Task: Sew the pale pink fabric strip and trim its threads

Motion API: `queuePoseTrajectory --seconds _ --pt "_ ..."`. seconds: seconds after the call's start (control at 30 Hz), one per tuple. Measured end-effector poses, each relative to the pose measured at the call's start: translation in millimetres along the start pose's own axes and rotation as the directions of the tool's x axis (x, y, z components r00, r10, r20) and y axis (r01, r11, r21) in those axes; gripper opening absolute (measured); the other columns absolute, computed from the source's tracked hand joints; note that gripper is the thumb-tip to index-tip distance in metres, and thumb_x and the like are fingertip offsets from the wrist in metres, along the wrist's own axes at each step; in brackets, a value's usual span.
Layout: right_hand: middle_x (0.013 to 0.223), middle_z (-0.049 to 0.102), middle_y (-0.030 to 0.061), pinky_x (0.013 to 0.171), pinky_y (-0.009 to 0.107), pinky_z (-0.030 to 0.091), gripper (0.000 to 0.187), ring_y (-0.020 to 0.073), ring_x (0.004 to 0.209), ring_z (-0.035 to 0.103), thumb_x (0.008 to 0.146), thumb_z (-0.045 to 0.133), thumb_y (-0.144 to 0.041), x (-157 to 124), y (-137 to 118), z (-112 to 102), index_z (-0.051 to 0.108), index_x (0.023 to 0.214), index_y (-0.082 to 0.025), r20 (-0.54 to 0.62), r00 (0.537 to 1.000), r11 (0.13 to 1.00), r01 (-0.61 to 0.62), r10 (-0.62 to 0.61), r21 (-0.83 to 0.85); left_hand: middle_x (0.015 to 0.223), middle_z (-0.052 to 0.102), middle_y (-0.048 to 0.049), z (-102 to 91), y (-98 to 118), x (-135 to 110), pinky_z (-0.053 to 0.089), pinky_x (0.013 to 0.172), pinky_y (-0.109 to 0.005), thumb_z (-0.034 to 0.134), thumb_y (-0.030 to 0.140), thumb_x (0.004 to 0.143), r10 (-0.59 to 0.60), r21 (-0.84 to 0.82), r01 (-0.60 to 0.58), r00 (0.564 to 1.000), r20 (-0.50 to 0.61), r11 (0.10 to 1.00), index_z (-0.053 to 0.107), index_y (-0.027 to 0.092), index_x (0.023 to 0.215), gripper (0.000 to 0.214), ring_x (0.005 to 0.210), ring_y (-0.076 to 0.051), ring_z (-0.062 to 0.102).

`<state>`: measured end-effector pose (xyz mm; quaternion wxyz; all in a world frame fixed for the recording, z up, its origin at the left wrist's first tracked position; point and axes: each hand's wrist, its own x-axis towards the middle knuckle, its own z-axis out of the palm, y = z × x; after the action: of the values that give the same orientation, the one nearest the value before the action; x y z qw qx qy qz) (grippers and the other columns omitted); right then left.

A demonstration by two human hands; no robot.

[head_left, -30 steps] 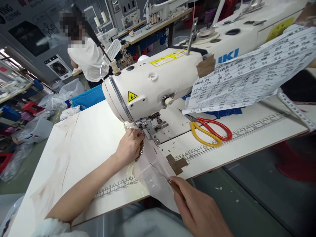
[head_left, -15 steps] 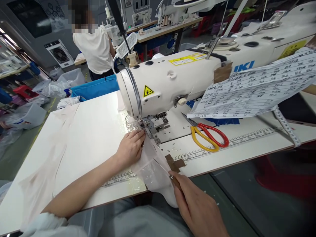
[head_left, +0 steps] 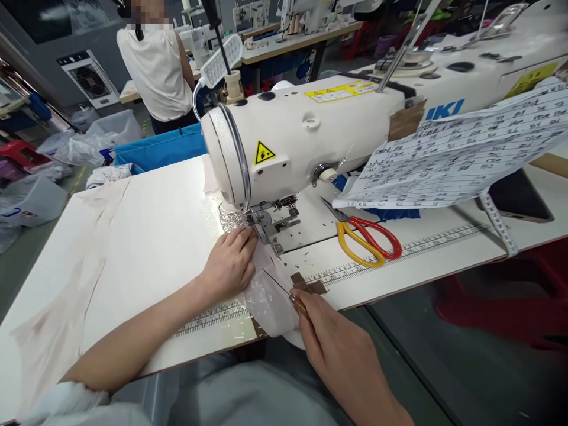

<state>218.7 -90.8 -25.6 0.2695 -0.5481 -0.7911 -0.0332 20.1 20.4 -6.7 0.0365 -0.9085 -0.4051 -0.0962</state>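
Note:
My left hand (head_left: 231,260) lies beside the presser foot (head_left: 251,218) of a white sewing machine (head_left: 284,136), fingers curled together on a sheer pale pink fabric (head_left: 270,307). The fabric runs from under the foot over the table's front edge. In my right hand (head_left: 335,337) is an awl (head_left: 298,303), held by its wooden handle. Its thin metal spike points up and left over the fabric, close to my left hand; whether the tip touches cannot be told. Another length of pale fabric (head_left: 48,331) is spread on the table's left part.
Scissors (head_left: 370,239) with red and yellow handles lie right of the foot. A handwritten sheet (head_left: 461,154) hangs along the machine, with a tape measure (head_left: 499,225) and dark phone-like slab (head_left: 519,195) beside it. A person (head_left: 155,71) stands behind a blue cloth bin (head_left: 160,148).
The view has shifted slightly. My right hand has moved up and left with the awl, and its spike is nearer my left hand. Less fabric shows hanging over the front edge.

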Motion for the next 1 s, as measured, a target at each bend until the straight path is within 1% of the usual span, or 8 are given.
queuePoseTrajectory --seconds 0.27,0.43,0.53,0.67,0.83,1.0 --pt "0.089 0.073 0.0063 0.052 0.024 0.049 0.028 0.0159 0.065 0.069 0.097 0.032 -0.013 7 0 0 0.056 0.113 -0.014 0.042 0.999 1.000 -0.010 0.011 -0.016 0.140 0.049 -0.0199 2.5 11 -5 0.038 0.107 -0.046 0.040 0.023 0.091 0.009 0.048 -0.010 1.000 0.008 0.999 0.048 0.001 0.134 0.049 0.132 -0.032 0.042" --pt "0.092 0.073 0.0076 0.055 0.023 0.049 0.028 0.0157 0.069 0.070 0.097 0.034 -0.012 12 -2 -2 0.057 0.113 -0.014 0.063 0.998 1.000 -0.010 0.010 -0.003 0.141 0.049 -0.0204 3.1 14 -7 0.038 0.107 -0.047 0.040 0.024 0.092 -0.001 0.030 0.001 1.000 0.005 1.000 0.048 0.002 0.135 0.049 0.133 -0.033 0.042" --pt "0.091 0.073 0.0077 0.054 0.023 0.049 0.028 0.0158 0.068 0.069 0.096 0.035 -0.013 15 -4 -2 0.057 0.113 -0.015 0.080 0.997 1.000 -0.018 0.018 -0.002 0.140 0.049 -0.0201 2.2 16 -8 0.037 0.108 -0.047 0.040 0.023 0.092 -0.007 0.015 0.007 1.000 -0.003 1.000 0.048 0.002 0.135 0.048 0.133 -0.032 0.041" --pt "0.091 0.072 0.0073 0.053 0.023 0.048 0.027 0.0157 0.067 0.068 0.096 0.036 -0.012 19 -5 0 0.058 0.112 -0.015 0.072 0.997 1.000 -0.019 0.020 -0.011 0.139 0.050 -0.0199 0.9 18 -8 0.037 0.107 -0.046 0.041 0.023 0.092 0.002 0.015 -0.002 1.000 -0.011 1.000 0.049 0.001 0.133 0.047 0.133 -0.032 0.042" --pt "0.089 0.071 0.0065 0.050 0.023 0.044 0.028 0.0151 0.065 0.067 0.096 0.034 -0.010 26 -5 2 0.057 0.111 -0.015 0.063 0.998 1.000 0.007 -0.005 -0.026 0.137 0.053 -0.0193 -1.7 20 -8 0.038 0.106 -0.045 0.038 0.023 0.092 0.018 0.024 -0.017 1.000 -0.025 1.000 0.051 0.001 0.131 0.046 0.130 -0.031 0.046" --pt "0.088 0.072 0.0062 0.052 0.023 0.045 0.027 0.0157 0.067 0.068 0.095 0.035 -0.011 29 -4 5 0.057 0.111 -0.015 0.063 0.998 1.000 0.006 -0.005 -0.014 0.136 0.054 -0.0191 -0.8 19 -8 0.037 0.106 -0.045 0.038 0.022 0.093 0.023 0.029 -0.021 0.999 -0.042 0.999 0.052 0.001 0.130 0.045 0.128 -0.031 0.047"
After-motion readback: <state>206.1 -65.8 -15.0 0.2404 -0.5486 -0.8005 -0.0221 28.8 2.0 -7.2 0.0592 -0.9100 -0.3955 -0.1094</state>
